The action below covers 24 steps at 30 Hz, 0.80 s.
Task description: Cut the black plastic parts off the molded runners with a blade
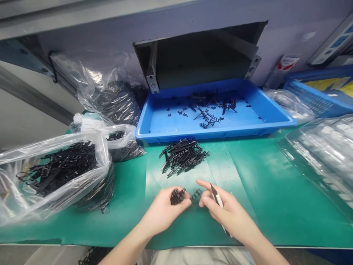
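My left hand is closed around a few black plastic strips, low over the front of the green table. Between my two hands is another ladder-like black strip, blurred, its left end by my left fingertips. My right hand grips a slim white and dark pen-like tool, its pointed dark end upward; what kind of tool it is I cannot make out. The right index finger is stretched out toward the left. Just beyond my hands lies a loose pile of black plastic strips.
Behind the pile stands a blue tray holding scattered black pieces, below a chute opening. Open plastic bags of black parts crowd the left. Clear plastic trays and a blue basket are on the right.
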Motion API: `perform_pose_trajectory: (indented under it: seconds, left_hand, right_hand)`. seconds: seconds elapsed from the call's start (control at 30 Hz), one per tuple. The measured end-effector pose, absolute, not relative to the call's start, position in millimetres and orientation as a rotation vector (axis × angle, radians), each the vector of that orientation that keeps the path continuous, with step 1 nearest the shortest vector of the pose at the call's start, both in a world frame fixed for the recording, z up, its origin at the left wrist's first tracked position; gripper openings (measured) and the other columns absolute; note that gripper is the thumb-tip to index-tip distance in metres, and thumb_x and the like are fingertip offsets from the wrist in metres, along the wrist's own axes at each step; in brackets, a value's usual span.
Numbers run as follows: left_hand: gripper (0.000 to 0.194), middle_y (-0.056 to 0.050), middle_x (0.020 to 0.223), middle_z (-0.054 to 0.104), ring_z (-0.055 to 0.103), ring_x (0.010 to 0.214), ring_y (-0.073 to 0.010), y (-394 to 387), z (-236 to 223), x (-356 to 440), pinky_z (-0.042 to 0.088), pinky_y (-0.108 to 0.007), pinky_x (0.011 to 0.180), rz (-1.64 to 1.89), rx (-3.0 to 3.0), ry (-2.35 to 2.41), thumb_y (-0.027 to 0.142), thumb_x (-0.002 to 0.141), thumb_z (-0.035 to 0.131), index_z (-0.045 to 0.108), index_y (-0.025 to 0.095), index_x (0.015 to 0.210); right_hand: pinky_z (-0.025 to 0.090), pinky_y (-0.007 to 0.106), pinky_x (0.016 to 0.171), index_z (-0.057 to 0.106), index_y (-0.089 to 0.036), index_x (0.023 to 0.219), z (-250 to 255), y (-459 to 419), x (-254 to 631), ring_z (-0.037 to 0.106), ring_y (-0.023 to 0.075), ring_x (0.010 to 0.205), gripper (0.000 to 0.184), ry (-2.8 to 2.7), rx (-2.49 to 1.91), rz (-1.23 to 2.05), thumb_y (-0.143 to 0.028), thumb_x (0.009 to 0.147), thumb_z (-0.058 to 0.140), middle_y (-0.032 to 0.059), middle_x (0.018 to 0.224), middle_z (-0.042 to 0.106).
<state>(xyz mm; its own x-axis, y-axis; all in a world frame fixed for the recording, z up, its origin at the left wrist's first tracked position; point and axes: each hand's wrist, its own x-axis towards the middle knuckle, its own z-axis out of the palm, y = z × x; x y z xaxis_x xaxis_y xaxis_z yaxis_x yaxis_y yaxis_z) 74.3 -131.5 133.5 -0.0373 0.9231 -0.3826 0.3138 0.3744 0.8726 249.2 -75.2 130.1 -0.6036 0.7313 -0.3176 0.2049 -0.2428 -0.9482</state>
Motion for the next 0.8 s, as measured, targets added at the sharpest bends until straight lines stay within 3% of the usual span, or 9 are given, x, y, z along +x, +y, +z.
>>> perform_pose_trajectory:
  seconds: [0.13,0.3,0.47,0.63,0.8]
  left_hand:
    - [0.020,0.002,0.066,0.053,0.045,0.063,-0.0127,-147,120,88,0.037,-0.023,0.061,0.832,0.967,1.352,0.034,0.075,0.059,0.059,0.015,0.071]
    - [0.017,0.000,0.074,0.059,0.053,0.072,-0.0154,-152,116,105,0.040,-0.024,0.067,0.967,0.831,1.292,0.025,0.067,0.068,0.056,0.017,0.076]
    - [0.012,0.001,0.062,0.060,0.051,0.058,-0.0111,-152,122,116,0.040,-0.022,0.058,0.932,0.712,1.382,0.020,0.072,0.058,0.054,0.016,0.082]
    - [0.024,0.006,0.047,0.050,0.026,0.036,-0.0038,-155,114,113,0.021,-0.018,0.038,1.058,0.628,1.367,0.035,0.076,0.052,0.055,0.013,0.084]
    - [0.027,0.007,0.048,0.049,0.024,0.035,-0.0025,-154,109,112,0.015,-0.018,0.036,1.093,0.540,1.360,0.036,0.076,0.055,0.053,0.012,0.089]
  right_hand:
    - [0.030,0.020,0.039,0.060,-0.017,0.078,131,-73,243,0.035,0.0067,0.039,0.022,-1.624,-1.173,1.966,-0.037,0.077,0.054,-0.0035,0.056,0.054]
    - [0.039,0.021,0.046,0.052,-0.019,0.063,132,-76,238,0.049,0.0105,0.045,0.018,-1.627,-1.269,1.853,-0.032,0.075,0.054,-0.0044,0.050,0.052]
    - [0.045,0.024,0.057,0.055,-0.019,0.069,128,-81,242,0.058,0.0140,0.056,0.013,-1.755,-1.268,1.719,-0.027,0.079,0.051,-0.0020,0.058,0.060]
    - [0.047,0.029,0.073,0.055,-0.020,0.107,127,-85,260,0.061,0.0178,0.081,0.029,-2.016,-1.162,1.486,-0.035,0.091,0.037,0.0041,0.088,0.064]
    - [0.048,0.033,0.072,0.049,-0.023,0.123,134,-94,265,0.061,0.0203,0.088,0.037,-2.317,-1.025,1.412,-0.030,0.094,0.027,0.0058,0.101,0.063]
